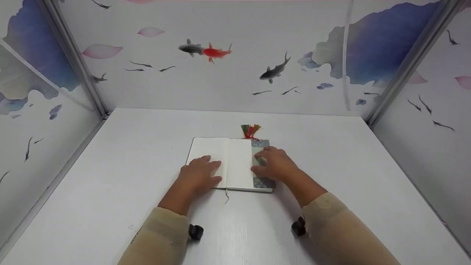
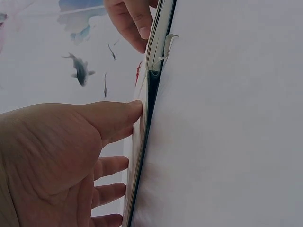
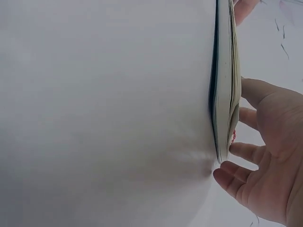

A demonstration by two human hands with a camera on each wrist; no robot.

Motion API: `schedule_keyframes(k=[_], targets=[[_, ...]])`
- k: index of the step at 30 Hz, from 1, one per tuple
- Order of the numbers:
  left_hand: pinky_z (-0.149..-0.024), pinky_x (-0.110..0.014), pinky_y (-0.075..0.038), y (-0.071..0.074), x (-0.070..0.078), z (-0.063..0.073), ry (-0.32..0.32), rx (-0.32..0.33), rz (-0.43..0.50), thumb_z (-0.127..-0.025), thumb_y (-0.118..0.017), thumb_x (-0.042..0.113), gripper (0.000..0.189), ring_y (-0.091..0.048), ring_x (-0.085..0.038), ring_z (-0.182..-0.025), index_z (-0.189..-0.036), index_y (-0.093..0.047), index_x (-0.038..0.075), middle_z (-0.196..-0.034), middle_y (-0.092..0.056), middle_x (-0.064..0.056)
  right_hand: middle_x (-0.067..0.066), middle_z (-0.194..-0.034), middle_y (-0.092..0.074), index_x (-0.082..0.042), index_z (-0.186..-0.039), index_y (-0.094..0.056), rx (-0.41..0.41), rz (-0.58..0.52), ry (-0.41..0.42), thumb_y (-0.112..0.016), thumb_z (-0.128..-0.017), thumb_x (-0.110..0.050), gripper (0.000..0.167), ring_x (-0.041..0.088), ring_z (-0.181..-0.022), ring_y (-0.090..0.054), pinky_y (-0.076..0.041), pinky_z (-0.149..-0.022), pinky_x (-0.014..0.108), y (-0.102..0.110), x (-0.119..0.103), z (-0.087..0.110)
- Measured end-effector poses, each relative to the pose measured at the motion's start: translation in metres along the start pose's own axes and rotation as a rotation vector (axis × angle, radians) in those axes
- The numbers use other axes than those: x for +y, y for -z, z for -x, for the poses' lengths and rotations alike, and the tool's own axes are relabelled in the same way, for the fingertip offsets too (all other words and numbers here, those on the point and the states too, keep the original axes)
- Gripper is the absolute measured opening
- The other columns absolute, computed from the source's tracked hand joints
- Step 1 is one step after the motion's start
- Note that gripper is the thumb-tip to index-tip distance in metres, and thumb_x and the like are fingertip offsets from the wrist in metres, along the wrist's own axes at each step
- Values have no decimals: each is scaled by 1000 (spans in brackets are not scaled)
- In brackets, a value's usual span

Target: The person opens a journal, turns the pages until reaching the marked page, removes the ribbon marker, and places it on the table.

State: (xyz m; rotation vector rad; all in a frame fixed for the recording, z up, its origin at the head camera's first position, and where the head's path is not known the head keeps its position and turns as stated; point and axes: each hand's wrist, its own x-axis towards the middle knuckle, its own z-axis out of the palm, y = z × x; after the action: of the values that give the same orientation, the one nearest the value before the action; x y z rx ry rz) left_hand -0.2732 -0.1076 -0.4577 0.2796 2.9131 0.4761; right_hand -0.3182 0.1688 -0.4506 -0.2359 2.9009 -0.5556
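Note:
An open notebook [image 1: 241, 165] with blank cream pages and a dark cover lies on the white table. My left hand [image 1: 199, 173] rests on its left page, fingers and thumb fairly straight, as the left wrist view also shows. Along the right page's outer edge lies a blue-grey patterned bookmark [image 1: 262, 143] with a pale green middle. Red, green and orange tassels [image 1: 251, 130] stick out past the notebook's top edge. Over the bookmark, my right hand [image 1: 278, 165] touches it with spread, slightly bent fingers; in the right wrist view some fingertips [image 3: 226, 175] are by the notebook's edge.
A thin ribbon marker [image 1: 226, 197] hangs from the notebook's near edge. Around the white table [image 1: 121, 176] stand white panels [image 1: 228, 88] painted with fish and leaves, joined by metal posts at the far corners. Black wrist devices [image 1: 195, 232] sit at both sleeves.

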Motion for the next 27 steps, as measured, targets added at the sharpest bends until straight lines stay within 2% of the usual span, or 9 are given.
schedule_keyframes(k=[6, 9, 12, 16, 22, 27], targets=[[-130, -65, -27, 2, 0, 2, -9, -6, 20, -106, -63, 47, 63, -28, -36, -165, -164, -46, 30, -176, -34, -7, 16, -166, -44, -15, -150, -63, 25, -100, -70, -82, -91, -50, 71, 40, -155, -45, -41, -126, 58, 1, 3, -2], [-130, -65, -28, 1, 0, 2, -11, -6, 12, -106, -63, 48, 63, -28, -36, -165, -164, -46, 30, -176, -34, -8, 18, -166, -42, -12, -154, -58, 43, -172, -122, -84, -91, -46, 77, 41, -154, -46, -41, -126, 57, 3, 5, -4], [-129, -65, -29, 1, -1, 1, -10, -2, 0, -106, -63, 49, 63, -29, -37, -165, -164, -46, 30, -176, -34, -8, 20, -163, -47, -8, -160, -49, 62, -250, -180, -82, -93, -37, 80, 40, -151, -49, -42, -125, 55, 6, 8, -5], [-129, -66, -30, 0, -2, 0, -10, -2, -3, -106, -63, 49, 63, -30, -37, -164, -164, -46, 30, -176, -34, -8, 21, -155, -58, -2, -162, -43, 66, -329, -233, -73, -100, -25, 72, 38, -146, -56, -47, -122, 52, 11, 12, -6], [-129, -66, -29, 0, -2, 0, -14, -3, 6, -106, -62, 48, 63, -29, -37, -165, -164, -46, 30, -176, -34, -8, 18, -153, -60, -3, -155, -54, 56, -482, -307, -59, -107, -15, 50, 32, -139, -60, -54, -114, 44, 15, 18, -11], [-128, -66, -30, 0, -2, 0, -17, 2, 3, -106, -63, 48, 62, -30, -36, -164, -164, -47, 30, -176, -35, -8, 17, -154, -60, -6, -154, -57, 69, -600, -323, -54, -106, -13, 48, 27, -130, -61, -55, -107, 40, 17, 24, -13]])
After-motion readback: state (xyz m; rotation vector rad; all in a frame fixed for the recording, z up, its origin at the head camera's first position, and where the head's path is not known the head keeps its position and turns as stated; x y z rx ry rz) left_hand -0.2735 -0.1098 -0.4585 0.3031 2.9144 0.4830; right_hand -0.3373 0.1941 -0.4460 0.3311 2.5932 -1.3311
